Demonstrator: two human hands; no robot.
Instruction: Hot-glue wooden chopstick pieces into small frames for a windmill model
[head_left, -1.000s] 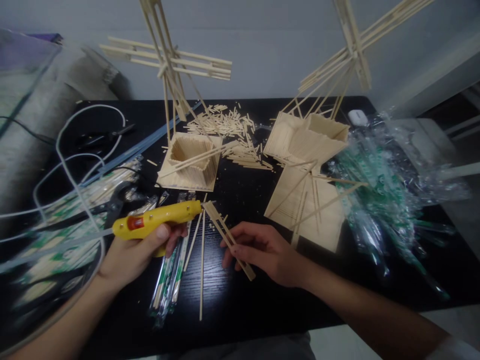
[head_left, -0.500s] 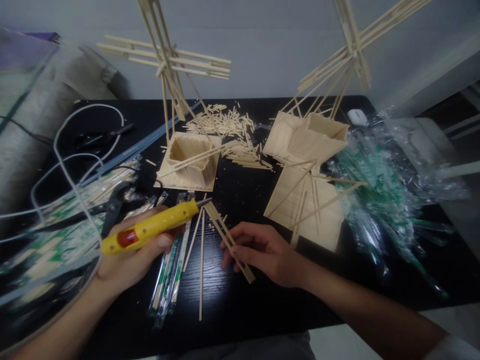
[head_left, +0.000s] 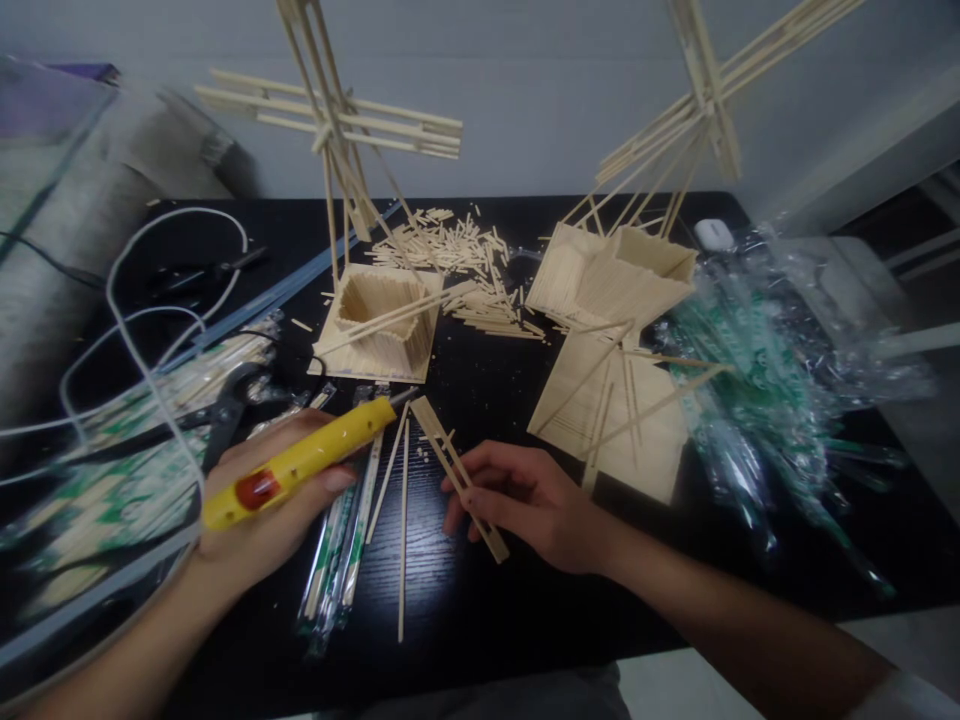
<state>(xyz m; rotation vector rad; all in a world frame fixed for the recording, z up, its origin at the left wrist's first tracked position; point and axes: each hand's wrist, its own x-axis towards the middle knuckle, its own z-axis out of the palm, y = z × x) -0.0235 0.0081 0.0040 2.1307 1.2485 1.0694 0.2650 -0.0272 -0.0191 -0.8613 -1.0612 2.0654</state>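
Note:
My left hand [head_left: 259, 530] is wrapped round a yellow glue gun [head_left: 315, 455], whose dark nozzle points up and right. Just right of that nozzle is the upper end of a narrow frame of wooden sticks [head_left: 442, 445]; a small gap seems to lie between them. My right hand [head_left: 525, 505] pinches this frame near its lower end, thumb on top, tilted above the black table [head_left: 480, 620]. Below the glue gun, loose thin sticks [head_left: 403, 560] lie beside plastic-wrapped stick packs [head_left: 330, 570].
Two stick-built structures with crossed arms stand behind: one with a square base [head_left: 375, 350] on the left, one with a boxy body [head_left: 630, 275] on the right. Cut stick pieces [head_left: 450, 245] lie between. A wooden board [head_left: 615, 430], plastic wrappers [head_left: 742, 370], pliers [head_left: 232, 400] and a white cable [head_left: 124, 310] surround them.
The glue gun has rolled slightly in my left hand, and its nozzle has drawn a little left, away from the stick frame's end. My right hand has barely moved.

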